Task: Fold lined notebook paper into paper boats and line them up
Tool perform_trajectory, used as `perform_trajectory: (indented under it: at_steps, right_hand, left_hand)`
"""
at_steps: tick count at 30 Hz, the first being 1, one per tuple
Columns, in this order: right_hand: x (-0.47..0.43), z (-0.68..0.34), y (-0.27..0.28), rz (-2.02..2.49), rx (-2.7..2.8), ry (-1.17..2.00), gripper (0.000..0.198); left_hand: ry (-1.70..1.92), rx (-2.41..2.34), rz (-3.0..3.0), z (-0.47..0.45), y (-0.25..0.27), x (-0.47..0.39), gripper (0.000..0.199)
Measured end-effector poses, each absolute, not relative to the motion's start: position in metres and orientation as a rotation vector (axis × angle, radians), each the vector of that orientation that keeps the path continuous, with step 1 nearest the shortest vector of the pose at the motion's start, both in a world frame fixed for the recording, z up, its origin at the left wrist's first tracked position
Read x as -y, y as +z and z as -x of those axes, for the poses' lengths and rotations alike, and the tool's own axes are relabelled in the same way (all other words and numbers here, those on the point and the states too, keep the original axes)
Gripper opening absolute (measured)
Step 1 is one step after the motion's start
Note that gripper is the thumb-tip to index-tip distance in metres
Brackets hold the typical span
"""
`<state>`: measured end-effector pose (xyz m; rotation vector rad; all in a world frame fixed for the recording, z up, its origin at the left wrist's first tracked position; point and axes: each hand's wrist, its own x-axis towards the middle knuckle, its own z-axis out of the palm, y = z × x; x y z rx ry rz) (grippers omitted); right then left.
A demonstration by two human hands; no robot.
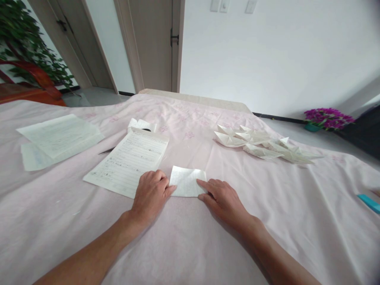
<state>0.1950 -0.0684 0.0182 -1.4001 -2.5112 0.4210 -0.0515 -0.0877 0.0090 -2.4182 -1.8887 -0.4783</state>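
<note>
A small folded sheet of lined paper (187, 181) lies flat on the bedspread in front of me. My left hand (152, 192) has its fingers curled at the paper's left edge, with the thumb resting on its lower left corner. At the opposite edge, my right hand (221, 198) holds the paper, index finger laid on top and thumb by the lower right corner. Beside my left hand is a larger handwritten sheet (130, 158). A dark pointed blade (107, 151) sticks out from under it; the rest is mostly hidden.
Several folded paper boats (252, 140) lie to the right on the pink bedspread (190, 245). More written sheets (59, 136) are at the left, and a small white paper piece (142, 124) sits behind the large sheet. A blue object (369, 203) shows at far right.
</note>
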Motion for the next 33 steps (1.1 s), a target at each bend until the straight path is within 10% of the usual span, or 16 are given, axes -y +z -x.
perform_trajectory:
  at_steps: [33]
  right_hand:
    - [0.0727,-0.1914,0.0169,1.407,2.499,0.365,0.033]
  left_hand:
    - [-0.544,1.838,2.274,0.0482,0.0118,0.0892,0.009]
